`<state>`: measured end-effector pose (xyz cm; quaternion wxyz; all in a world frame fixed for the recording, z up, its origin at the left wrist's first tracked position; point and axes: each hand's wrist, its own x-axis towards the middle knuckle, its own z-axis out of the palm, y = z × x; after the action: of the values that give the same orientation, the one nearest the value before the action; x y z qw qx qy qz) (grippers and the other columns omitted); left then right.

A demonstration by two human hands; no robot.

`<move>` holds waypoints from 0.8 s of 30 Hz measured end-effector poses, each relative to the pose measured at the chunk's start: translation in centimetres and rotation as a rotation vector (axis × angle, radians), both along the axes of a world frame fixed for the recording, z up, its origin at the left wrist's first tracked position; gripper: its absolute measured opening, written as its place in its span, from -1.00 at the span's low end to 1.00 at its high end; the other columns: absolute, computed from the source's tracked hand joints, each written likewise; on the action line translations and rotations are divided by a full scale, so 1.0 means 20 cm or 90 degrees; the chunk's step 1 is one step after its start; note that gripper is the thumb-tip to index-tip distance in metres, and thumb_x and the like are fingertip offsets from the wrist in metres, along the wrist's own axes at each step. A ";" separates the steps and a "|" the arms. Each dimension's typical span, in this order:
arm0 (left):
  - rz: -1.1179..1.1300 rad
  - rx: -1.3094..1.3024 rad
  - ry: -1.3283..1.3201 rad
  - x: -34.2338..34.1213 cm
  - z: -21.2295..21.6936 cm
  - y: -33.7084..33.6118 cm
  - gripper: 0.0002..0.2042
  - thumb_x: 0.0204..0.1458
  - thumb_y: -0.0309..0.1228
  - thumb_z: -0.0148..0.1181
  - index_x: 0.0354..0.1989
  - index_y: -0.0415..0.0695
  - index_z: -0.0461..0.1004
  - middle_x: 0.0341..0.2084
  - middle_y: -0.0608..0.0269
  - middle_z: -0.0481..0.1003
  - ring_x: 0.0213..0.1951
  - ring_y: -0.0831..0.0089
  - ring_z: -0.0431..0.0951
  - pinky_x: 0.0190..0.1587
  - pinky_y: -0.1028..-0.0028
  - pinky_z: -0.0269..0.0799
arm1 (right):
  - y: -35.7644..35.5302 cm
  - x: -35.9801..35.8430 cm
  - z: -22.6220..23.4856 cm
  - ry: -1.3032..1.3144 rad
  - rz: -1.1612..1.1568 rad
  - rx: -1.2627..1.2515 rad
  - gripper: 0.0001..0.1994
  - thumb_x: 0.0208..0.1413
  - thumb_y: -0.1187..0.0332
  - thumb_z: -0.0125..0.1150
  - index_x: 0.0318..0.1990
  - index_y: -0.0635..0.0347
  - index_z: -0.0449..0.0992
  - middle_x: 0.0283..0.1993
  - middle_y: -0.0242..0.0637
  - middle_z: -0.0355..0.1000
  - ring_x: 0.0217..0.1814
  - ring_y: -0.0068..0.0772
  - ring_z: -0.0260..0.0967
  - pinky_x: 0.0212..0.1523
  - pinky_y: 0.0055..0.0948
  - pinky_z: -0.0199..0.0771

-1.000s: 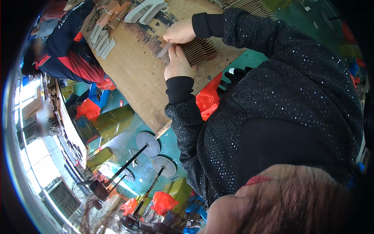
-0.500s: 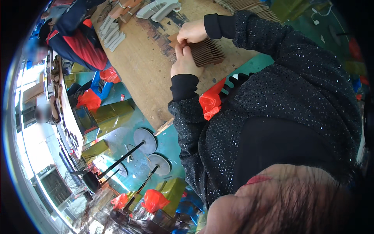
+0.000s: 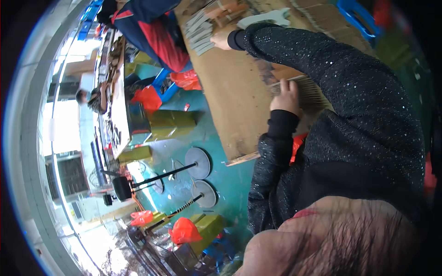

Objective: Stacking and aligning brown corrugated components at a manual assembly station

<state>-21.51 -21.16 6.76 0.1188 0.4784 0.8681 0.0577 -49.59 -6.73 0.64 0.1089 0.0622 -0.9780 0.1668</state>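
My left hand (image 3: pixel 286 97) rests on the table at the near end of a row of thin brown slats (image 3: pixel 314 92), two fingers stretched out and apart. A flat orange-brown piece (image 3: pixel 286 71) lies just beyond its fingertips. My right arm stretches across to the far left, where my right hand (image 3: pixel 223 39) touches the edge of a pile of pale grey strips (image 3: pixel 199 32). Its fingertips are too small and blurred to show whether they grip a strip. Part of the slat row is hidden behind my right sleeve.
The wooden table (image 3: pixel 235 101) has a worn front corner. Brown bundled pieces (image 3: pixel 228 14) and pale curved pieces (image 3: pixel 264 18) lie at its far side. A person in a dark and red jacket (image 3: pixel 156 34) is at the left edge. Round-based stands (image 3: pixel 199 163) stand on the floor.
My right hand has left the brown slats and moved far left to the grey strips. My left hand stays by the slats. The whole view has shifted, the table now lying further right.
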 end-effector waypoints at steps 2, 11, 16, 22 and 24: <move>0.005 0.031 0.015 0.00 -0.04 -0.01 -0.39 -0.25 -0.37 0.31 0.04 -0.20 0.22 0.14 -0.07 0.22 -0.31 0.15 0.61 -0.36 0.34 0.59 | -0.02 -0.12 -0.04 0.004 -0.048 0.020 -0.67 0.01 0.21 0.19 -0.11 0.18 0.44 -0.17 -0.11 0.48 -0.10 -0.03 0.42 -0.06 -0.13 0.38; 0.041 0.063 -0.016 -0.02 -0.02 -0.02 -0.32 -0.34 -0.30 0.41 0.00 -0.23 0.23 0.05 -0.05 0.25 -0.33 0.09 0.59 -0.35 0.29 0.58 | -0.08 -0.16 0.16 -0.270 0.027 0.037 -0.46 -0.29 0.19 0.42 -0.15 0.30 0.38 -0.12 -0.01 0.44 -0.04 -0.08 0.39 -0.18 -0.26 0.41; 0.045 0.083 0.041 -0.03 -0.05 -0.03 -0.45 -0.30 -0.36 0.35 -0.09 -0.20 0.25 -0.07 0.05 0.30 -0.38 0.12 0.58 -0.41 0.30 0.57 | -0.12 0.11 0.07 -0.300 0.284 -0.068 -0.53 -0.39 0.23 0.45 -0.33 0.25 0.36 -0.38 -0.13 0.39 -0.33 -0.17 0.35 -0.40 -0.22 0.30; 0.023 0.057 0.002 -0.05 -0.02 -0.02 -0.36 -0.35 -0.29 0.43 -0.05 -0.18 0.24 -0.09 0.01 0.32 -0.32 0.08 0.58 -0.33 0.25 0.56 | -0.14 0.43 0.07 -0.251 0.311 -0.128 -0.58 -0.34 0.29 0.44 -0.37 0.23 0.32 -0.43 -0.19 0.36 -0.39 -0.23 0.31 -0.44 -0.24 0.27; 0.023 0.050 0.000 -0.05 -0.01 -0.02 -0.35 -0.35 -0.28 0.43 -0.04 -0.18 0.23 -0.07 0.00 0.31 -0.30 0.06 0.58 -0.31 0.24 0.56 | -0.15 0.45 0.09 -0.276 0.269 -0.184 -0.59 -0.34 0.31 0.43 -0.35 0.24 0.33 -0.44 -0.20 0.38 -0.38 -0.25 0.33 -0.43 -0.25 0.30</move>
<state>-22.57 -21.66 6.53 0.0990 0.4670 0.8736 0.0941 -40.60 -9.74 2.52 -0.1307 0.2109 -0.9100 0.3322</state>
